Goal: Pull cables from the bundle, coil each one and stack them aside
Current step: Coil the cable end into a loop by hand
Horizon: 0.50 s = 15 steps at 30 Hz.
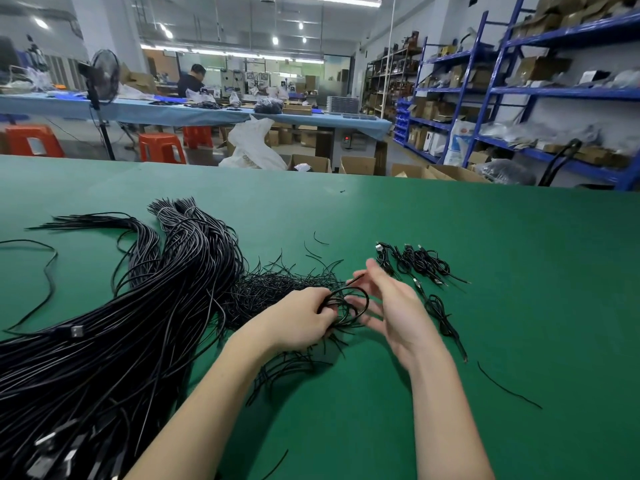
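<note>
On the green table (450, 220), centre-front, I've got both hands working one cable. Left hand (304, 317) has its fingers curled round the coil (349, 306), a few loops of black cable pinched at their near-left side. Right hand (391, 306) sits just right of the coil, fingers mostly straight and spread, blurred; I can't tell if a fingertip is touching the free end (355, 280), which pokes up and away between the two hands. Loops stand roughly upright, facing me, long axis running left-right. The bundle (121, 323) lies left of the hands, running from near-left towards far-centre, with loose tails (277, 285) under the left hand. Finished coils (415, 263) are stacked further right, beyond the right hand. My read: the right hand is nearer both the tail and the stack, so it tucks the tail and carries the coil right.
</note>
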Motion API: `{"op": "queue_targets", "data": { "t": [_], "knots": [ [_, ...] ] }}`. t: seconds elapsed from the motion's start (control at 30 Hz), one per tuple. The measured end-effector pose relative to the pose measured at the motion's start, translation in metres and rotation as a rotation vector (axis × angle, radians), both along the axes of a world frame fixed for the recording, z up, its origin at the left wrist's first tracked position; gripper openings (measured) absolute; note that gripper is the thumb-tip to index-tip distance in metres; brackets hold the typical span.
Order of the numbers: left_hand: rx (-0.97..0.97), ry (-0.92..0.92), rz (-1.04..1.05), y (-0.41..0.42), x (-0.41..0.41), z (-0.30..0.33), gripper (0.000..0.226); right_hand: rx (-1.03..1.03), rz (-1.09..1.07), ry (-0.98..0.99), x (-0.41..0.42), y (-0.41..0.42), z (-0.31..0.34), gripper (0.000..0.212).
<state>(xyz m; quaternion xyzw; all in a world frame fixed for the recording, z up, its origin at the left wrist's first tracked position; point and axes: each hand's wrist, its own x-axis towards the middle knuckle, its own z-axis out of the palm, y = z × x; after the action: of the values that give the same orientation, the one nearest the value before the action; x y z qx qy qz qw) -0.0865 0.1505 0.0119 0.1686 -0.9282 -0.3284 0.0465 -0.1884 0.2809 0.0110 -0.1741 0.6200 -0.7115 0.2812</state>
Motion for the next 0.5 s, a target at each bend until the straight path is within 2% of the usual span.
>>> {"op": "queue_targets", "data": {
  "t": [0.07,0.13,0.27,0.4,0.5],
  "knots": [
    [-0.064,0.028,0.031,0.0005,-0.0005,-0.0015,0.016,0.125,0.108,0.102,0.0019,0.0010,0.0009,0.030],
    [-0.087,0.053,0.044,0.0010,-0.0008,-0.0024,0.016,0.163,0.179,0.152,0.0040,0.0015,-0.0013,0.023],
    [-0.059,0.124,0.080,-0.0001,-0.0010,-0.0033,0.015,0.155,0.126,0.148,0.0065,0.0003,-0.0045,0.006],
    [0.025,0.176,0.087,-0.0040,0.0012,-0.0010,0.014,0.141,0.094,0.163,0.0052,0.0012,-0.0059,0.013],
    [-0.045,0.178,0.023,-0.0033,0.0031,0.0022,0.021,0.063,0.198,0.094,0.0063,0.0009,-0.0046,0.022]
  ]
}}
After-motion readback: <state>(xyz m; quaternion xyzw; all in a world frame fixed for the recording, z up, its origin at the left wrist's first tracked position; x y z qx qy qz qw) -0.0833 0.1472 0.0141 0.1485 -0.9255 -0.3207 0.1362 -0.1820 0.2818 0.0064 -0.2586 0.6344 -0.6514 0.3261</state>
